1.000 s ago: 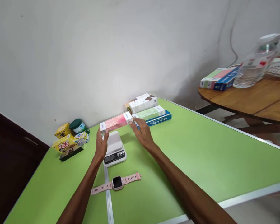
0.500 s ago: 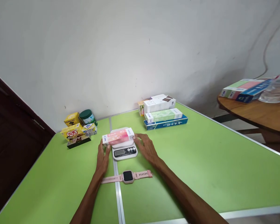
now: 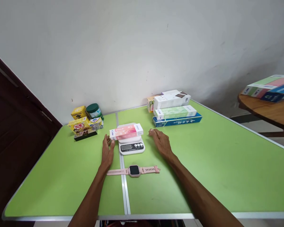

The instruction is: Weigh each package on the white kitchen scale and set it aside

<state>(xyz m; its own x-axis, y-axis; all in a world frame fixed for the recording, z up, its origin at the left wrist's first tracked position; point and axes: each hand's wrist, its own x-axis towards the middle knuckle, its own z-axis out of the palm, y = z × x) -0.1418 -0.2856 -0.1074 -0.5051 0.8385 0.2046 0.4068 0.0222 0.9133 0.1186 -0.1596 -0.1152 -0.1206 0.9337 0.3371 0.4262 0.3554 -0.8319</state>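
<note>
A pink and white long box point(image 3: 126, 131) lies across the weighing plate of a white kitchen scale point(image 3: 132, 149). My left hand point(image 3: 107, 152) rests beside the box's left end, thumb and fingers apart, holding nothing. To the right of the scale, my right hand point(image 3: 162, 142) is off the box with its fingers loosely bent and nothing in them. Nearer to me, a pink-strapped smartwatch point(image 3: 134, 170) lies flat, its strap stretched out to both sides. The scale's display shows no figures I can read.
Back left, yellow boxes point(image 3: 79, 125), a dark box point(image 3: 85, 134) and a green-lidded jar point(image 3: 94, 109) stand grouped. Back right are a white box point(image 3: 171, 101), a green box point(image 3: 176, 112) and a blue box point(image 3: 177, 121). A wooden side table point(image 3: 262, 108) holds more boxes.
My right hand has let go of the box's right end and moved away to the right. My left hand has eased off the left end. The box stays on the scale; the view has shifted.
</note>
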